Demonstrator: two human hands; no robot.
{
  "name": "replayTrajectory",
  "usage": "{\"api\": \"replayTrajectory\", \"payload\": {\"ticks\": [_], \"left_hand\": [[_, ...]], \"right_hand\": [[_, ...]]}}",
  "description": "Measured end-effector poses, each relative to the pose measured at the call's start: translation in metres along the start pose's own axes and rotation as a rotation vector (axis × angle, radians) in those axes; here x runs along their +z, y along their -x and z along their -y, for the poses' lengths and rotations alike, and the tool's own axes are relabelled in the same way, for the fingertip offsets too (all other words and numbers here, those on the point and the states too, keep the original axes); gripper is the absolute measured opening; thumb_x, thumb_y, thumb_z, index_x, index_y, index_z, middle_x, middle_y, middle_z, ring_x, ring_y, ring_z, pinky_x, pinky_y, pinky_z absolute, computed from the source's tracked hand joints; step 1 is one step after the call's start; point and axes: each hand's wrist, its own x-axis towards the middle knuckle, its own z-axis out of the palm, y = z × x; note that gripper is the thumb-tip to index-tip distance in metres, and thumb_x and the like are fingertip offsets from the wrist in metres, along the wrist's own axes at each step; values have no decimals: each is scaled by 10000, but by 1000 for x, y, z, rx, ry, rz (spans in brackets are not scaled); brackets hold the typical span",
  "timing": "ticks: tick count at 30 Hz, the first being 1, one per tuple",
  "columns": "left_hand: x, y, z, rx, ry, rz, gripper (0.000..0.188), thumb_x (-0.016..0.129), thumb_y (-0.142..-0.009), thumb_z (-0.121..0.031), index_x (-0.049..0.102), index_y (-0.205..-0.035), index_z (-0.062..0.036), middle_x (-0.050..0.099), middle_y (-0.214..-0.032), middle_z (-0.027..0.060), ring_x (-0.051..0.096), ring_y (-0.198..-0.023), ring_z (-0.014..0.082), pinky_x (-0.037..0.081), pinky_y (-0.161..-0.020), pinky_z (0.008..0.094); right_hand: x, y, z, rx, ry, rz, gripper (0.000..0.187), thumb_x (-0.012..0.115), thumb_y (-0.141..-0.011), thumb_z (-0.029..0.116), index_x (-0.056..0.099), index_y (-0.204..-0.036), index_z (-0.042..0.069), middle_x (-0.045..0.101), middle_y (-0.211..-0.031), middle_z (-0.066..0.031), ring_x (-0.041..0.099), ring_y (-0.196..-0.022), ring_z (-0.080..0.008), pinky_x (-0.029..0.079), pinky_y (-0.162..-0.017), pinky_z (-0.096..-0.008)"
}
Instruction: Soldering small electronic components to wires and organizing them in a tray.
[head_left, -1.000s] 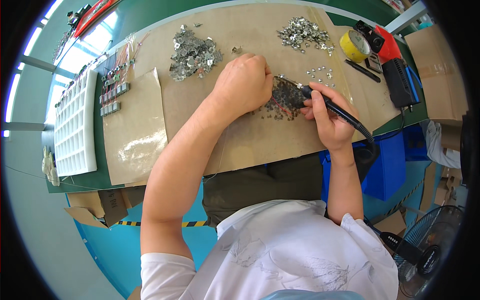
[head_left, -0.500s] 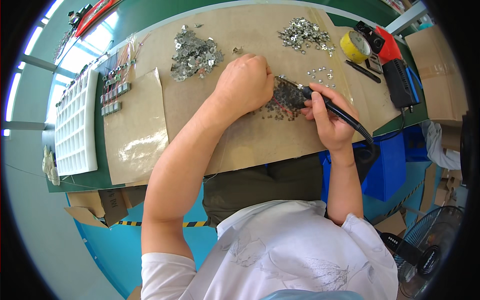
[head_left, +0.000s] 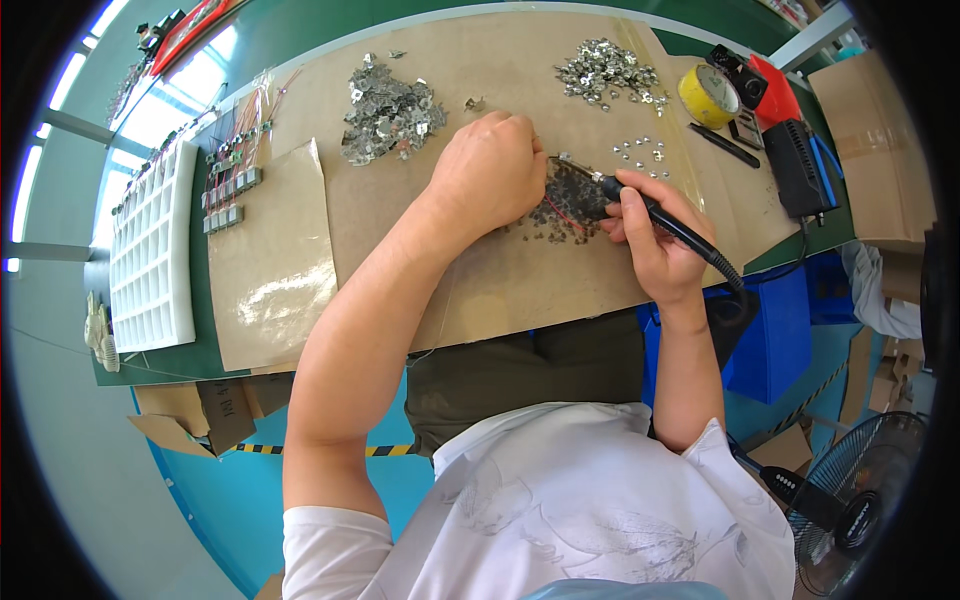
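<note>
The green table is mostly covered by a brown sheet (head_left: 480, 295), and over it both hands are held. The left hand (head_left: 490, 165) is placed near the middle, with its fingers curled inward. Because they are hidden behind the hand's back, it cannot be told what is pinched there. By the right hand (head_left: 665, 235), a black soldering iron (head_left: 655, 210) is gripped like a pen, closed between thumb and fingers. Its long axis is laid slantwise: the cord end is found at the lower right, and the metal tip (head_left: 575, 163) is directed up and left, to the left fingertips. The tip is thus placed just beside the left hand, while the handle is kept in the right; whether something is touched by the tip cannot be seen. Beyond the hands, a heap of flat silver pieces (head_left: 385, 115) is seen to the left. Below the tip, small dark parts (head_left: 575, 192) are scattered between the hands, and across them a thin red wire (head_left: 562, 214) is stretched, close to the left hand.
</note>
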Motion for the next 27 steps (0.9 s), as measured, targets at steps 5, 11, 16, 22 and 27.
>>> {"api": "replayTrajectory", "payload": {"ticks": [5, 11, 16, 22, 27], "left_hand": [[0, -1, 0, 16, -3, -8, 157, 717, -875, -149, 708, -875, 7, 717, -941, 188, 688, -951, 381, 551, -870, 468], [0, -4, -3, 0, 0, 6, 153, 717, -877, -149, 705, -875, 3, 715, -939, 189, 681, -967, 383, 548, -881, 470], [-4, -2, -1, -15, -6, 3, 154, 712, -876, -156, 704, -874, -2, 714, -942, 195, 684, -957, 392, 553, -881, 474], [3, 0, 1, -38, 4, 1, 144, 697, -869, -150, 704, -859, -7, 705, -927, 211, 694, -934, 396, 566, -868, 469], [7, 4, 2, -19, 14, -17, 138, 697, -869, -156, 713, -869, -18, 709, -933, 199, 697, -934, 385, 566, -871, 462]], "right_hand": [[-2, 1, -2, -33, -6, -18, 182, 686, -984, 53, 737, -1132, -40, 749, -832, -105, 740, -670, -124, 580, -591, -226], [-8, -3, -7, -76, -84, -142, 244, 666, -1017, 70, 692, -1229, -49, 751, -829, -113, 660, -605, -77, 515, -548, -198], [-17, -23, 7, -38, 198, -129, 244, 682, -1009, 50, 708, -1250, 36, 769, -904, -80, 645, -628, -102, 501, -576, -238], [-17, -51, -6, -460, 579, 61, 357, 728, -849, -55, 735, -1171, 100, 730, -879, -99, 610, -725, -298, 513, -678, -381], [-11, -51, -5, -439, 654, 135, 285, 708, -879, 11, 734, -1146, 108, 721, -860, -79, 589, -752, -291, 505, -679, -391]]}}
